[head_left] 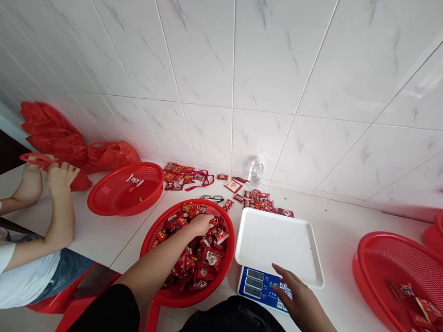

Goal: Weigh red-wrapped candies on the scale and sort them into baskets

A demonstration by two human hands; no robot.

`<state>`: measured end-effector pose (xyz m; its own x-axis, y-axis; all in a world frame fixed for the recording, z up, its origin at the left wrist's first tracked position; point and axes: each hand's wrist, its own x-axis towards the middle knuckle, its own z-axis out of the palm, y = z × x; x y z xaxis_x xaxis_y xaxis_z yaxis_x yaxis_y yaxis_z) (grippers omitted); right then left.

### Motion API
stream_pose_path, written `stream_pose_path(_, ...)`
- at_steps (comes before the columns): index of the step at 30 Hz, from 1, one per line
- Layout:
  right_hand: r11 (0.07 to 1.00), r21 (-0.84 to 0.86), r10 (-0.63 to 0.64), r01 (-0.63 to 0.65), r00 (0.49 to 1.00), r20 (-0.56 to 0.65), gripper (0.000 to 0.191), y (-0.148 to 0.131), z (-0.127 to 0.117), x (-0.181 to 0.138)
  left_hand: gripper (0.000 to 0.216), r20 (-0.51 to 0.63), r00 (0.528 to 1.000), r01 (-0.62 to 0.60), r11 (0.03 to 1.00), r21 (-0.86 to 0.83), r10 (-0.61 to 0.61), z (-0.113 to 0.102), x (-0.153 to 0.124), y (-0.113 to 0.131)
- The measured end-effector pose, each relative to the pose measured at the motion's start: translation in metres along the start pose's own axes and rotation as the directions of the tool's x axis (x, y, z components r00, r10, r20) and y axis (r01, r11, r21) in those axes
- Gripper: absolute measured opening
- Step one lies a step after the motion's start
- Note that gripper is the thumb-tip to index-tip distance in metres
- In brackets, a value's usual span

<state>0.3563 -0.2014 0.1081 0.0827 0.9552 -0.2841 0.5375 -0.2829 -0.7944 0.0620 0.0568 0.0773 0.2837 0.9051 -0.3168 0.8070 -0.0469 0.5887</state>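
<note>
Reaching left hand [202, 222] curled into candy packets [201, 260] in red basket [153, 240], right hand [291, 292] spread over scale [259, 285], tray [277, 243] just beyond

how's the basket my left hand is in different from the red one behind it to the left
The near basket is heaped with red packets; the far basket holds only a couple. The left hand reaches into the near basket; no hand touches the far basket. Both are round red mesh baskets.
</note>
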Motion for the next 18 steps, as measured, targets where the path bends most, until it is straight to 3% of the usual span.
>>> stream_pose_path(4, 1.0, -0.024, 0.012, -0.011, 1.0, 0.029, 0.047, 0.001, 0.002, 0.002, 0.026, 0.049, 0.998, -0.041, 0.998, 0.05, 0.038, -0.011, -0.006, 0.01)
stream_pose_path(7, 0.999, -0.047, -0.003, 0.005, 0.999, 0.04, 0.046, -0.003, 0.001, 0.004, 0.026, 0.077, 0.985, -0.151, 0.985, -0.081, 0.157, -0.003, -0.01, 0.031)
stream_pose_path(9, 0.996, -0.082, -0.028, 0.032, 0.998, 0.055, 0.046, -0.009, -0.001, 0.005, 0.031, 0.152, 0.971, -0.148, 0.96, -0.236, 0.187, 0.01, -0.013, 0.048)
stream_pose_path(12, 0.987, -0.151, -0.048, 0.06, 0.996, 0.081, 0.047, -0.016, -0.006, 0.004, 0.041, 0.272, 0.948, -0.032, 0.9, -0.435, 0.165, 0.037, -0.019, 0.074)
stream_pose_path(15, 0.98, -0.191, -0.038, 0.054, 0.996, 0.084, 0.047, -0.017, -0.007, 0.001, 0.049, 0.289, 0.934, -0.005, 0.816, -0.578, 0.211, 0.063, -0.025, 0.094)
stream_pose_path(18, 0.972, -0.227, -0.056, 0.068, 0.997, 0.057, 0.048, -0.012, -0.005, 0.003, 0.058, 0.308, 0.931, 0.035, 0.796, -0.604, 0.193, 0.077, -0.026, 0.103)
